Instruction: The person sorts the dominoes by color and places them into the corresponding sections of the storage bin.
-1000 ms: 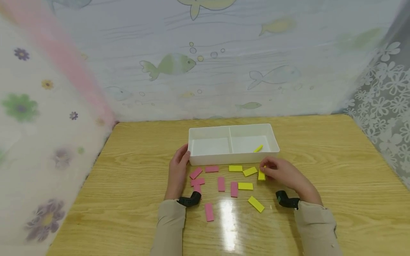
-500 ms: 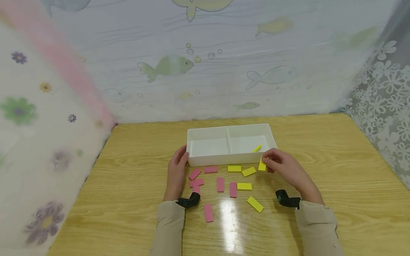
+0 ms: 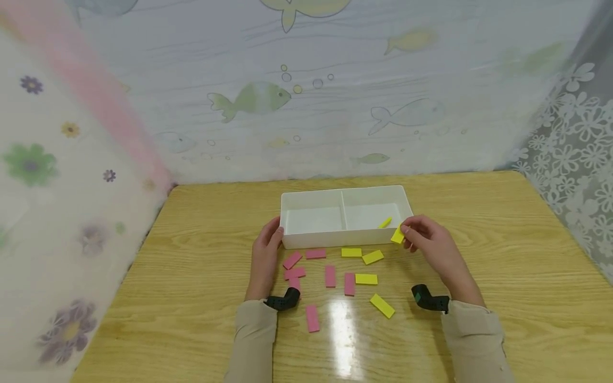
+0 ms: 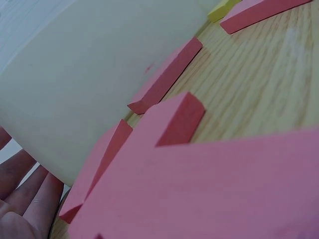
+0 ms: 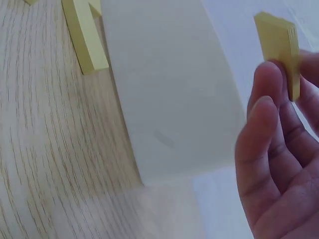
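A white two-compartment box (image 3: 313, 240) stands on the table. At its left end my left hand (image 3: 266, 255) holds it, thumb by the front corner and fingers along the end wall. In the left wrist view, the fingers (image 4: 42, 199) lie beside the box. My right hand (image 3: 433, 247) pinches a flat yellow block (image 3: 397, 234) between thumb and fingers, at the box's front right corner. This block (image 5: 279, 47) is tilted and off the table in the right wrist view. Another yellow block (image 3: 385, 222) leans inside the right compartment; the left compartment holds nothing visible.
Several pink blocks (image 3: 330, 276) lie in front of the box on the left, some overlapping. Several yellow blocks (image 3: 366, 279) lie to their right. Beneath is a wooden table (image 3: 191, 298), with a fish-patterned curtain (image 3: 325, 127) behind it.
My right hand has lifted the yellow block off the table and carried it up and to the right, to the box's front right corner. The left hand stays at the box.
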Tool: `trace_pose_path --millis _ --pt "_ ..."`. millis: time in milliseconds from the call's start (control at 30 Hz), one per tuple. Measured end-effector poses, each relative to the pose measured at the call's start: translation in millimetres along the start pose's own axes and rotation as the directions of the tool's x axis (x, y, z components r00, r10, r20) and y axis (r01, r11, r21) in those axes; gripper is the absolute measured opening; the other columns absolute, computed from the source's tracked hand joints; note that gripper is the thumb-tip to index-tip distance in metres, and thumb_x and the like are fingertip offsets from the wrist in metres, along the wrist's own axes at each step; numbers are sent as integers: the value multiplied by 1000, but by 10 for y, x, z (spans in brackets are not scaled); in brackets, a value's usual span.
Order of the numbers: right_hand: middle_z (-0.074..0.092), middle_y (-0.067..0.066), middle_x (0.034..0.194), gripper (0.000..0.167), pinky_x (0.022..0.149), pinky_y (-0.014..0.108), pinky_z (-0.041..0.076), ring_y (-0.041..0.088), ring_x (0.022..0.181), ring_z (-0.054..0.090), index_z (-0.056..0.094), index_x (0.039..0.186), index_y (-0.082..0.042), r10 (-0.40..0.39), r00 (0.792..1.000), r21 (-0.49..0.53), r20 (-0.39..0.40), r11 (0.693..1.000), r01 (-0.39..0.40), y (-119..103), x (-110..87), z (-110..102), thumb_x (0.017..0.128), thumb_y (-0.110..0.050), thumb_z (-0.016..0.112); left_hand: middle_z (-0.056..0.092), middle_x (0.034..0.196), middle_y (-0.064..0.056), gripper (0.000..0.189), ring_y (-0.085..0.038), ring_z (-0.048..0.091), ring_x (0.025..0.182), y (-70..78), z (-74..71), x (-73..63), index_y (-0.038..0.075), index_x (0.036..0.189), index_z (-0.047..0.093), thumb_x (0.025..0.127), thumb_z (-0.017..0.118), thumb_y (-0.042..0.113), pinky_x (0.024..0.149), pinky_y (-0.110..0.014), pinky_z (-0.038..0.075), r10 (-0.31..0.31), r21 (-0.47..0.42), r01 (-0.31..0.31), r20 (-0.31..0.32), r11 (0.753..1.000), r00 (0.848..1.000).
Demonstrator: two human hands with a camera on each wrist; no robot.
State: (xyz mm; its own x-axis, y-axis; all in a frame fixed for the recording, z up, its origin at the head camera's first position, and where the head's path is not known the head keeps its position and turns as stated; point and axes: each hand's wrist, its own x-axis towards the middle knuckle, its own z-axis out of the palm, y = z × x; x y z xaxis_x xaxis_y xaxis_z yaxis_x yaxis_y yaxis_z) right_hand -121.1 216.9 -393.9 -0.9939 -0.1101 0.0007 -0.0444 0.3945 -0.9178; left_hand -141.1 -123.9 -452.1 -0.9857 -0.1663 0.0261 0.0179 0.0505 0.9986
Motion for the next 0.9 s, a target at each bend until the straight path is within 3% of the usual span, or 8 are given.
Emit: trace_pose_path --millis 133,367,600,800,900 --pt "57 15 93 37 68 37 49 34 82 55 52 110 -8 0 999 52 -38 999 2 43 19 16 89 -39 51 47 128 4 39 -10 43 116 2 -1 1 19 127 49 91 49 34 96 -33 35 -3 -12 3 6 1000 1000" --pt "58 12 97 42 64 31 49 24 79 58 54 112 -16 -34 992 94 -119 994 45 519 206 45 84 -47 53 45 131 1 42 -10 42 117 99 -7 -36 16 129 47 91 49 33 97 -32 35 -32 -25 32 21 999 999" --pt "57 15 100 35 66 31 49 25 81 58 51 114 -6 1 990 117 -139 993 15 55 59 61 90 -31 53 45 132 -1 45 -9 42 117 266 5 -108 14 130 46 91 48 35 96 -31 35 -41 10 41 23 999 999" --pt "57 17 103 39 66 30 50 25 85 59 50 118 -7 15 988 110 -152 994 2 67 57 78 89 -33 53 44 132 -4 43 -13 41 118 265 7 -121 11 130 46 93 47 30 97 -34 34 -28 9 28 22 1000 999" --pt "56 16 107 41 67 31 50 26 87 59 50 119 -10 14 989 106 -147 994 1 193 103 82 88 -37 54 44 133 -4 45 -13 41 118 257 11 -113 11 131 45 92 48 33 97 -34 34 -25 0 25 24 1000 999"
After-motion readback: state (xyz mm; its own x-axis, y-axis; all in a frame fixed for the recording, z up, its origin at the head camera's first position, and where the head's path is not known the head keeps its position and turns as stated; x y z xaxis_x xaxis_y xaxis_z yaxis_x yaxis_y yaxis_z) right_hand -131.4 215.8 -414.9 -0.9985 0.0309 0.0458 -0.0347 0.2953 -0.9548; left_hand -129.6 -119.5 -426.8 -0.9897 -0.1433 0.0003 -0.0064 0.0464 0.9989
